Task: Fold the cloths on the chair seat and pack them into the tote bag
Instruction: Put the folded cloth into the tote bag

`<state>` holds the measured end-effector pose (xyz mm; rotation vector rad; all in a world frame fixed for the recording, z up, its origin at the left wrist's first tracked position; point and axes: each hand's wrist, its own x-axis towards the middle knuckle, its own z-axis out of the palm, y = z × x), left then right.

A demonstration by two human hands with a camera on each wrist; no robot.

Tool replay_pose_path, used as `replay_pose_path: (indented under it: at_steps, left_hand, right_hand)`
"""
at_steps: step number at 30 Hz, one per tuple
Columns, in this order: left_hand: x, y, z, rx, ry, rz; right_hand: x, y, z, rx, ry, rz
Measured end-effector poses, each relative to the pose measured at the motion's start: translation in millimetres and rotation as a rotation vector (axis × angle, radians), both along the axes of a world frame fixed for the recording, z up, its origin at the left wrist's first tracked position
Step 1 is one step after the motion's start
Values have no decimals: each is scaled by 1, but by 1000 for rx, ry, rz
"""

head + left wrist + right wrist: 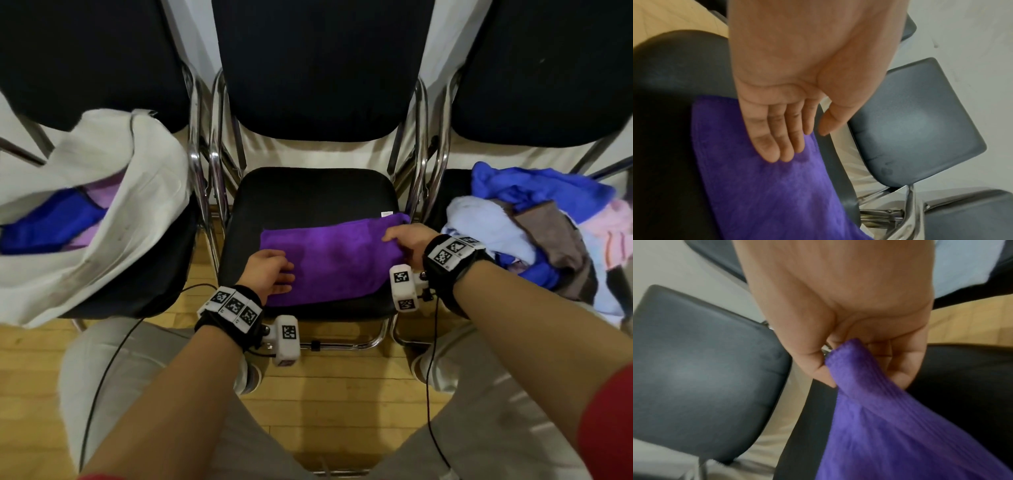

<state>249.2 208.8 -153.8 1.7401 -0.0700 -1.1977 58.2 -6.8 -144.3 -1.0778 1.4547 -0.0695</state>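
Note:
A purple cloth [329, 260] lies folded lengthwise across the middle chair seat [308, 195]. My left hand [274, 274] rests flat on its left end, fingers [774, 146] straight on the purple cloth [766, 186]. At the right end my right hand [404, 240] pinches the edge; the right wrist view shows thumb and fingers [818, 369] gripping a bunched corner of the purple cloth [890, 426], lifted off the seat. A cream tote bag [137, 212] lies open on the left chair with blue and lilac cloths [58, 222] inside.
A pile of unfolded cloths [534, 233], blue, pale blue, brown and pink, sits on the right chair. Chrome chair frames [212, 164] stand between the seats. Black chair backs rise behind. My knees and the wooden floor [342, 383] are below.

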Motion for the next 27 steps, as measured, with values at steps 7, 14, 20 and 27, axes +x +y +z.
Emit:
replay_pose_path:
  at_steps: [7,14,20,27]
  left_hand:
    - [7,5,8,-120,180,-49]
    - [15,18,1,-200,259,57]
    - [23,22,-2,-139,169,65]
    - [14,4,-7,-65,-233,-148]
  right_hand:
    - [60,53,37,-103,-99,202]
    - [112,117,22,-158,-76,578]
    - [108,116,13,-82,-115,567]
    - [81,97,10,-103,-94,504]
